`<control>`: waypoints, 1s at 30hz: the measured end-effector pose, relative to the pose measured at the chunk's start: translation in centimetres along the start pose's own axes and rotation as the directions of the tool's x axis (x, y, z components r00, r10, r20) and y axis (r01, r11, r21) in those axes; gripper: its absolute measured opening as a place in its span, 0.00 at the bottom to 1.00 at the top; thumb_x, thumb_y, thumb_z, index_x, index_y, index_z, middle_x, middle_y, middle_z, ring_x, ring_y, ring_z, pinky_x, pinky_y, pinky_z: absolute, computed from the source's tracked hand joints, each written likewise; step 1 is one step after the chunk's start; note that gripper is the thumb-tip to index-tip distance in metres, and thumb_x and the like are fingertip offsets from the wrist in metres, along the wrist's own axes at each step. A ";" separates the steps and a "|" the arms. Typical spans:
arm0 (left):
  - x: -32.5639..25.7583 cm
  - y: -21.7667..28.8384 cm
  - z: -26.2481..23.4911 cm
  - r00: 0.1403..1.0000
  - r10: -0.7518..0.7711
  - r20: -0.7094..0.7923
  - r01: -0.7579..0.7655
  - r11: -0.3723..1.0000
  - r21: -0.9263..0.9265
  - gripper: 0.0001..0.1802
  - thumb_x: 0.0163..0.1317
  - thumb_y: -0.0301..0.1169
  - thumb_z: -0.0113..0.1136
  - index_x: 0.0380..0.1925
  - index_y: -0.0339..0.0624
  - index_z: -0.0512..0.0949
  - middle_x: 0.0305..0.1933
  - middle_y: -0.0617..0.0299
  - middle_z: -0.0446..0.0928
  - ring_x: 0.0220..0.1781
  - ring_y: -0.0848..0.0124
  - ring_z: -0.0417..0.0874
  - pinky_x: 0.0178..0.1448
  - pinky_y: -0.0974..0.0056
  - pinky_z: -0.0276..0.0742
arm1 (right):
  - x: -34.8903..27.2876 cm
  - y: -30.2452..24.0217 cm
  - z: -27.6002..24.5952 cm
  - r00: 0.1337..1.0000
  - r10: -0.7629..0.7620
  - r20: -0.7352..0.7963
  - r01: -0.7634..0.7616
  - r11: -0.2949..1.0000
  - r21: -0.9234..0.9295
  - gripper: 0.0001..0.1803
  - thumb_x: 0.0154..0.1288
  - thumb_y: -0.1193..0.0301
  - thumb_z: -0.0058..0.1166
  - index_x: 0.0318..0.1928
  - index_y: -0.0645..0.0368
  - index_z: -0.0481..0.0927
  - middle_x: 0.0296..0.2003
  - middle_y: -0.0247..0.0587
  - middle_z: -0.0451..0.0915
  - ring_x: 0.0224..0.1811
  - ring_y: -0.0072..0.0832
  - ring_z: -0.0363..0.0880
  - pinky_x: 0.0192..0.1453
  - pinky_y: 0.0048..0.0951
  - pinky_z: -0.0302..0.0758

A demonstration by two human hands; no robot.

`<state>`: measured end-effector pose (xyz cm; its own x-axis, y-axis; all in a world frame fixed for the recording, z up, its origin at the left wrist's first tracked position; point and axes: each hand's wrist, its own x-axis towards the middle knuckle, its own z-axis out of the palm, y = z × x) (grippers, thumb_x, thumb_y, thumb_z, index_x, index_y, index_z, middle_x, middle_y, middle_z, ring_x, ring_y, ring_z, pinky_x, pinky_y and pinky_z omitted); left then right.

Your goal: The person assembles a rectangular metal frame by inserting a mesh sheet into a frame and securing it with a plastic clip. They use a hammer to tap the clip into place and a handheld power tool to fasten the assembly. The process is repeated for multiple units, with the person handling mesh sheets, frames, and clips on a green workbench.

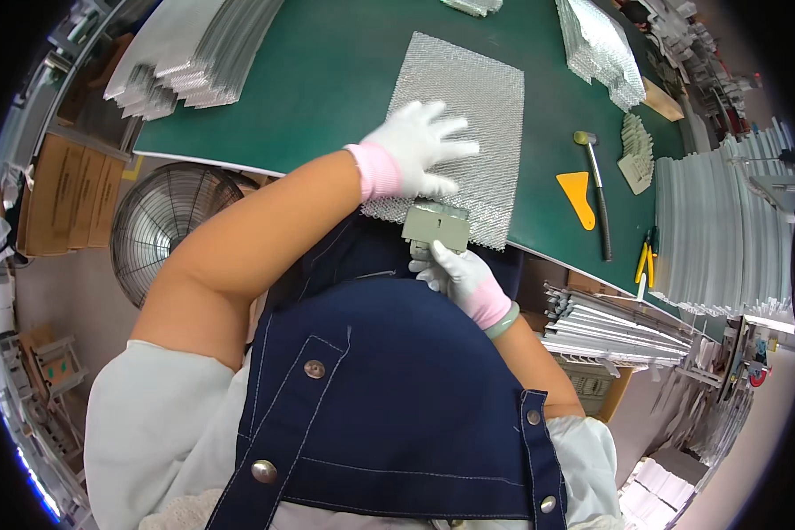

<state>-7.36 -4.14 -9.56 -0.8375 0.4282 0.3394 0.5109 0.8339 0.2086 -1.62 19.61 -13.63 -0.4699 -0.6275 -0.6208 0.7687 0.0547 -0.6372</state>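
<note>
A silvery sheet of fine honeycomb mesh [468,88] lies on the green tabletop, its near edge at the table's front. My left hand [420,148], in a white glove with a pink cuff, rests on the sheet with fingers spread. My right hand [455,274], gloved the same way, grips a flat grey-green plate with a small slot [437,231]. The plate sits at the sheet's near edge, my thumb on top and the other fingers partly hidden beneath it.
Stacks of honeycomb sheets stand at the back left [203,53] and back right [601,53]. On the right lie a yellow scraper [577,199], a hammer [597,190], yellow-handled pliers [647,258] and grey-green plates [636,155]. A floor fan [163,225] stands left, below the table edge.
</note>
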 end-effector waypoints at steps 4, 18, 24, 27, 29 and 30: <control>0.3 0.1 2.2 0.980 0.009 0.201 -0.010 1.000 0.003 0.33 0.62 0.54 0.60 0.68 0.64 0.72 0.77 0.54 0.61 0.79 0.45 0.54 0.80 0.42 0.47 | 1.3 0.2 0.7 0.991 -0.114 -0.069 0.117 0.992 0.049 0.22 0.74 0.53 0.54 0.49 0.63 0.79 0.36 0.39 0.82 0.31 0.20 0.76 0.34 0.19 0.73; -1.7 2.8 2.8 0.977 -0.019 0.214 0.016 1.000 0.017 0.27 0.68 0.48 0.53 0.67 0.64 0.72 0.77 0.55 0.60 0.78 0.46 0.55 0.78 0.38 0.47 | -0.6 0.7 2.3 0.974 -0.023 -0.224 0.104 0.928 0.357 0.18 0.74 0.57 0.54 0.48 0.61 0.76 0.31 0.38 0.76 0.25 0.20 0.70 0.26 0.20 0.66; -1.9 3.1 3.3 0.978 -0.022 0.207 0.015 0.999 0.037 0.27 0.69 0.48 0.53 0.67 0.65 0.72 0.78 0.56 0.59 0.79 0.46 0.54 0.78 0.38 0.47 | 0.1 2.9 -0.1 0.978 -0.106 -0.179 0.120 0.990 0.070 0.23 0.76 0.54 0.52 0.52 0.64 0.75 0.36 0.40 0.80 0.29 0.22 0.76 0.34 0.22 0.75; -2.0 3.4 3.2 0.976 -0.034 0.213 0.025 0.999 0.044 0.27 0.69 0.48 0.52 0.68 0.66 0.71 0.78 0.56 0.59 0.79 0.46 0.54 0.78 0.38 0.47 | 0.7 3.6 -0.1 0.963 -0.223 -0.149 0.239 0.966 0.100 0.23 0.76 0.54 0.53 0.53 0.65 0.76 0.38 0.43 0.81 0.32 0.21 0.78 0.37 0.22 0.77; -1.7 3.5 3.2 0.973 -0.030 0.227 0.016 0.998 0.061 0.27 0.69 0.48 0.51 0.69 0.67 0.70 0.77 0.56 0.60 0.79 0.46 0.54 0.79 0.39 0.46 | 0.8 3.5 0.6 0.951 -0.244 -0.189 0.271 0.953 0.134 0.21 0.75 0.55 0.54 0.53 0.61 0.74 0.35 0.39 0.77 0.29 0.20 0.72 0.34 0.22 0.74; -1.3 3.1 3.4 0.973 -0.017 0.228 0.003 0.998 0.060 0.27 0.70 0.48 0.51 0.69 0.67 0.70 0.77 0.56 0.60 0.79 0.47 0.54 0.79 0.39 0.46 | 1.0 3.3 1.0 0.936 -0.271 -0.222 0.305 0.943 0.135 0.21 0.75 0.55 0.54 0.53 0.61 0.74 0.34 0.39 0.78 0.28 0.20 0.72 0.34 0.22 0.74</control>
<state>-5.33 -0.95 -12.44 -0.8680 0.4824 0.1175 0.4958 0.8546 0.1541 0.89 18.34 -15.87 -0.7451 -0.4299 -0.5099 0.6399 -0.2451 -0.7284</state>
